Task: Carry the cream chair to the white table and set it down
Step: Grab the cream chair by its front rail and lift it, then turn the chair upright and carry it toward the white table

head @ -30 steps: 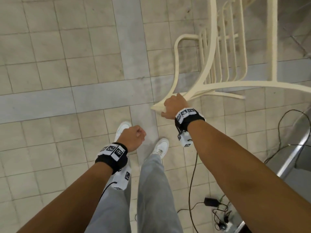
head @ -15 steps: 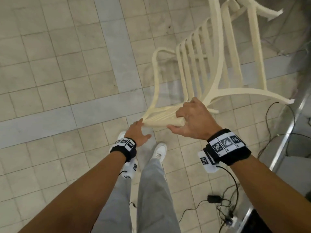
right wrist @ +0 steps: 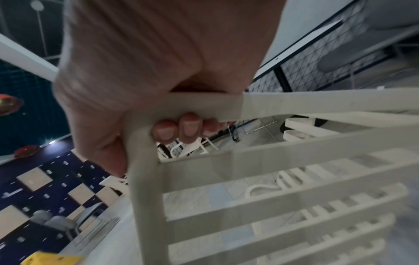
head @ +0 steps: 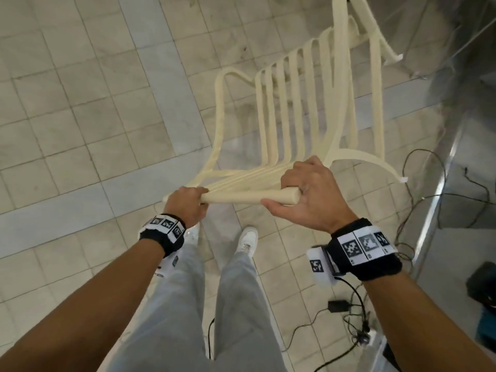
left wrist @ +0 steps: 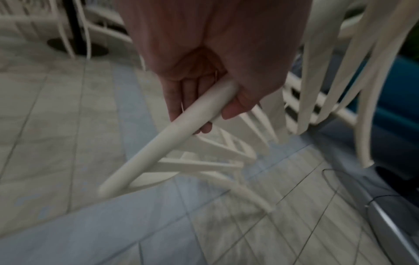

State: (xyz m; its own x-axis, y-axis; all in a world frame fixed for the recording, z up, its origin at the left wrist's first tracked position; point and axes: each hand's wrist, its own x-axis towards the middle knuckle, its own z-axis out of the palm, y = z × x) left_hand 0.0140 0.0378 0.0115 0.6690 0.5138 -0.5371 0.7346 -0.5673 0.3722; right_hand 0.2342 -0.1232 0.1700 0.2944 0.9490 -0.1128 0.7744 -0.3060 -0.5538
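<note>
Overhead, head view: one cream chair (head: 292, 124) is hanging tilted, frame centre, above the tiled floor (head: 67, 103); two hands are gripping its top rail: left hand (head: 188, 204), right hand (head: 308, 194).
Left wrist view: fingers (left wrist: 179, 100) are curling round the rail.
Right wrist view: three fingertips (right wrist: 188, 127) are showing, wrapping the corner.

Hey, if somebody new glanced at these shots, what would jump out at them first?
First the cream chair, tipped over and hanging slats-first above the tiled floor in the middle of the head view. Next, the two hands on its rounded top rail: the left hand grips one end, the right hand curls round the other. Black cables trail across the floor to the right of the chair.
</note>
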